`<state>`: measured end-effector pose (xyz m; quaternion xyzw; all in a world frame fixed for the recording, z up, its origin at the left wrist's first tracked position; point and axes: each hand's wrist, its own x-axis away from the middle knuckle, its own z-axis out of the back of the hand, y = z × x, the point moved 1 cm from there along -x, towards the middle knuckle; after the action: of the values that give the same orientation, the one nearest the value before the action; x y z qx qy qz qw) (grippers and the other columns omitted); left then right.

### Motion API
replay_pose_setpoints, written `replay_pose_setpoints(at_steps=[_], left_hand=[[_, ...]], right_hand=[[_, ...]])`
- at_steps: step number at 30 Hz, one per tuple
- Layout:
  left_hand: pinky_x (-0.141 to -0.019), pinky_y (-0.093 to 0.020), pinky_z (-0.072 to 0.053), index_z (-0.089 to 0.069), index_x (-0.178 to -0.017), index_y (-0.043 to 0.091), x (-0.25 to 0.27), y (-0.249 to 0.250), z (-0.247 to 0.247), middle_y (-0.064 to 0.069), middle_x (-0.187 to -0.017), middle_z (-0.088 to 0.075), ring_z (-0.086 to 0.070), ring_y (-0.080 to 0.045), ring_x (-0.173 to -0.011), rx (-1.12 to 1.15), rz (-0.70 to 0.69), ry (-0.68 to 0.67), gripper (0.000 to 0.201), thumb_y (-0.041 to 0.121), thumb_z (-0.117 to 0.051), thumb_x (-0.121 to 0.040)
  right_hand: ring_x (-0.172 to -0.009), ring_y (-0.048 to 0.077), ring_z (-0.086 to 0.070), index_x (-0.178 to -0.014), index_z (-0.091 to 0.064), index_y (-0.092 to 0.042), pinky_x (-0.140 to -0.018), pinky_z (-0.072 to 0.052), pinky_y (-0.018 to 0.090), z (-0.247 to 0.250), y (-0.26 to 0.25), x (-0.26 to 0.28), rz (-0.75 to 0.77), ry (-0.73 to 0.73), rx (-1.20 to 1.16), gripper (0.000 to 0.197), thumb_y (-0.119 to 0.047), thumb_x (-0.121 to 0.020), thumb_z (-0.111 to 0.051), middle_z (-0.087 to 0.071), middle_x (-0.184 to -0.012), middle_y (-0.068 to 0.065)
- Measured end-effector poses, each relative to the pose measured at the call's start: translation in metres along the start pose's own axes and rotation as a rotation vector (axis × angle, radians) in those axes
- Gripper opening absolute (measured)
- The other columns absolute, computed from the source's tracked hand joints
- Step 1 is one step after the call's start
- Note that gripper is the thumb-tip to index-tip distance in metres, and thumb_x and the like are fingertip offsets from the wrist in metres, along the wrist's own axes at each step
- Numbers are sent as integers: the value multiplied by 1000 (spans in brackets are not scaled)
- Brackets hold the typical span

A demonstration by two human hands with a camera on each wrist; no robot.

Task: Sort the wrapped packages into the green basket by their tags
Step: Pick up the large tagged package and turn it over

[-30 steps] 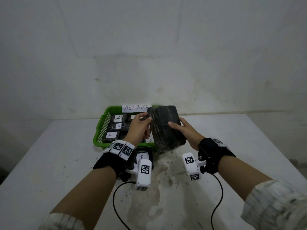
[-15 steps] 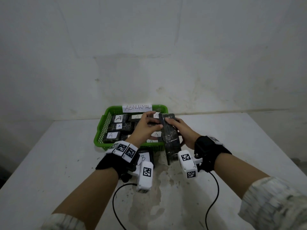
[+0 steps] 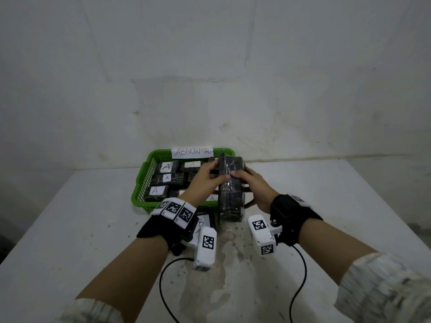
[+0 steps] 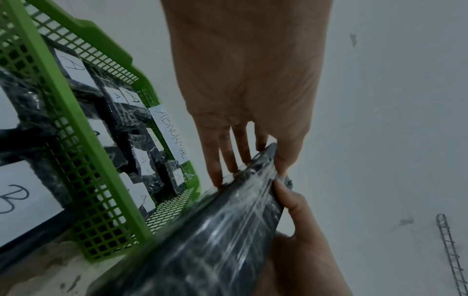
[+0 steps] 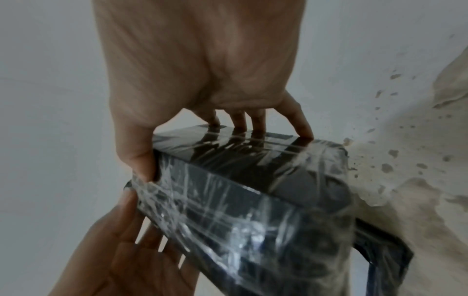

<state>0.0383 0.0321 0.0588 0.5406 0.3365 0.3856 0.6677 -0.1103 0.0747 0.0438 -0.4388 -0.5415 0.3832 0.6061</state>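
A black package wrapped in clear film (image 3: 231, 190) (image 4: 220, 230) (image 5: 253, 200) stands on edge just right of the green basket (image 3: 144, 183) (image 4: 83, 140). My left hand (image 3: 207, 178) (image 4: 243, 156) grips its left face, thumb across the top edge. On the right face my right hand (image 3: 251, 183) (image 5: 202, 136) holds it with thumb on top. No tag shows on this package. The basket carries a paper label reading ABNORMAL (image 3: 192, 152) and holds several black packages tagged A (image 3: 166, 166).
A package tagged B (image 3: 201, 222) (image 4: 15, 198) lies on the white table (image 3: 70, 229) in front of the basket, partly under my left wrist. The tabletop has a worn, stained patch (image 3: 228, 264) near me. A white wall stands close behind the basket.
The package has been turned from showing its broad face to standing on its narrow edge, and lowered beside the basket's right end. Both hands kept hold and moved closer together.
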Motion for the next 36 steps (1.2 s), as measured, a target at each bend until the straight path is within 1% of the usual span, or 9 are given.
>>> replay_pose_setpoints(at_steps=[5,9,12,16,21,26,30,34,36], left_hand=[[-89,-38,-54,-44,-138,18,-2,-4,2,-7,-135,-43,-55,-26,-115,-41,-11,44,51,11,-60,-89],[-100,-37,-46,-41,-140,24,0,-3,6,-3,-138,-46,-52,-21,-121,-13,-11,10,56,11,-60,-89],[-102,-36,-45,-36,-142,27,2,-2,7,0,-140,-46,-51,-19,-123,4,-5,-45,61,8,-59,-89],[-83,-22,-54,-36,-142,26,2,-2,13,-5,-134,-52,-59,-14,-108,42,-5,-9,60,4,-56,-90],[-72,-14,-54,-29,-146,26,3,-3,13,-4,-121,-60,-63,-5,-96,115,45,-64,70,2,-60,-88],[-94,-34,-51,-28,-146,27,3,-5,9,-5,-140,-48,-57,-20,-117,41,28,-59,76,-2,-62,-85],[-86,-25,-52,-31,-145,21,2,-4,10,-3,-141,-44,-56,-18,-112,66,15,17,68,1,-61,-86],[-88,-26,-51,-34,-141,22,3,-7,8,-8,-140,-45,-54,-23,-119,148,45,9,64,2,-61,-87],[-92,-29,-50,-35,-142,24,6,-7,6,-6,-142,-45,-53,-19,-119,200,68,-34,64,4,-61,-87]], right_hand=[[-112,17,-57,-124,-50,-43,-93,-46,53,-1,2,1,1,-66,44,42,-39,-85,-66,-63,-119,-8],[-94,5,-64,-120,-47,-43,-69,-49,28,-3,2,2,85,-2,46,45,-22,-86,-67,-67,-109,-5],[-89,4,-66,-126,-49,-37,-62,-47,23,-5,0,1,130,20,28,46,-22,-86,-67,-68,-112,-2],[-102,10,-63,-129,-42,-41,-71,-48,28,-8,2,1,101,-55,36,52,-25,-87,-67,-66,-117,-5],[-83,-2,-67,-136,-42,-34,-56,-50,15,-7,2,-1,145,-2,17,58,-18,-86,-68,-67,-109,-7],[-113,18,-59,-138,-36,-40,-93,-46,47,-5,2,-4,72,-28,31,67,-30,-82,-70,-64,-121,-5],[-114,17,-58,-149,-17,-39,-92,-45,44,-5,5,-4,39,-89,47,101,-36,-66,-75,-62,-125,-5],[-95,11,-63,-145,-29,-33,-69,-46,29,-6,4,-4,79,-3,9,75,-25,-82,-70,-66,-113,-4],[-95,13,-62,-134,-41,-32,-73,-46,32,-7,0,-1,63,27,-59,52,-28,-88,-64,-63,-113,-2]])
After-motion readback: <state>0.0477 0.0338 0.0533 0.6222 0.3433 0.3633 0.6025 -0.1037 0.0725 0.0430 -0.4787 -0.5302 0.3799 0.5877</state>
